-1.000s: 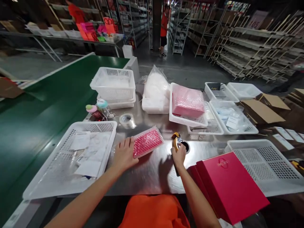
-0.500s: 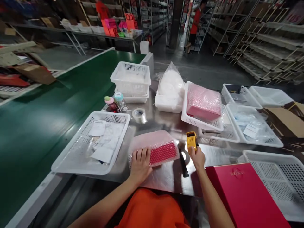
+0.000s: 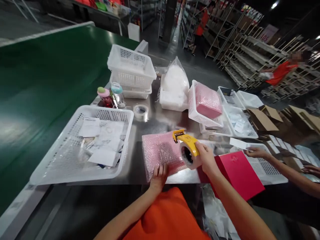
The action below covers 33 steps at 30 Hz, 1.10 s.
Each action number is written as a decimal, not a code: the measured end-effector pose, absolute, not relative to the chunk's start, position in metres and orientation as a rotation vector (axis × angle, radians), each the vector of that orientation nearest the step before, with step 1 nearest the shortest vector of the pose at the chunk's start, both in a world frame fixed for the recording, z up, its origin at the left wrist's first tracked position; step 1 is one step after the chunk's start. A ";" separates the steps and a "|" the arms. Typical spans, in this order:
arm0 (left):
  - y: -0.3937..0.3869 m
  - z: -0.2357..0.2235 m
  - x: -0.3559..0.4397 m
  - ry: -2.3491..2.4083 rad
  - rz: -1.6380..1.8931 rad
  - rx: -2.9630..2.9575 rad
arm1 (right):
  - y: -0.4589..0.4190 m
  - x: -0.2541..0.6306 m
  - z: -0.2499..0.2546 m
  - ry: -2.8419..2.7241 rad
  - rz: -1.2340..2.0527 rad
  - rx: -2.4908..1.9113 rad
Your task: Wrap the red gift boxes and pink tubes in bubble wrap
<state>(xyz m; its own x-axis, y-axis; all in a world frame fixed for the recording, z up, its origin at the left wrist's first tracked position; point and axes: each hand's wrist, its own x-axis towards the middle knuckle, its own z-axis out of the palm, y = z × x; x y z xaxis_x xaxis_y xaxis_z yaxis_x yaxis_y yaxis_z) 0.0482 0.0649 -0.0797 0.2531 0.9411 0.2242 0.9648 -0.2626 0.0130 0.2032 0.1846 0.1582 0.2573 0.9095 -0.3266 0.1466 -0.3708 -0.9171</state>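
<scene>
A pink box in bubble wrap [image 3: 160,150] lies flat on the metal table in front of me. At its near edge, the curled fingers of my left hand [image 3: 159,176] grip the wrap; the thumb is hidden. My right hand [image 3: 206,156] is closed round the handle of a yellow tape dispenser [image 3: 188,141]. This dispenser, loaded with a wide roll of clear tape [image 3: 187,156], is held over the right part of the wrapped box, its toothed end pointing left. Whether it touches the wrap I cannot tell.
A white basket [image 3: 56,166] with papers and bags stands left, beside the green conveyor [image 3: 50,73]. Behind are bottles [image 3: 106,96], a tape roll [image 3: 140,111] and stacked baskets [image 3: 132,78]. At right, a co-worker's hand [image 3: 257,152] holds white paper near a red box [image 3: 240,173].
The tape dispenser has come left and over the wrapped box. My left hand has shifted from the top of the box to its near edge. A co-worker's hand has appeared at right.
</scene>
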 end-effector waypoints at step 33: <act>0.195 -0.001 -0.001 -2.135 0.533 -2.839 | 0.101 0.177 0.038 -1.248 1.084 -1.992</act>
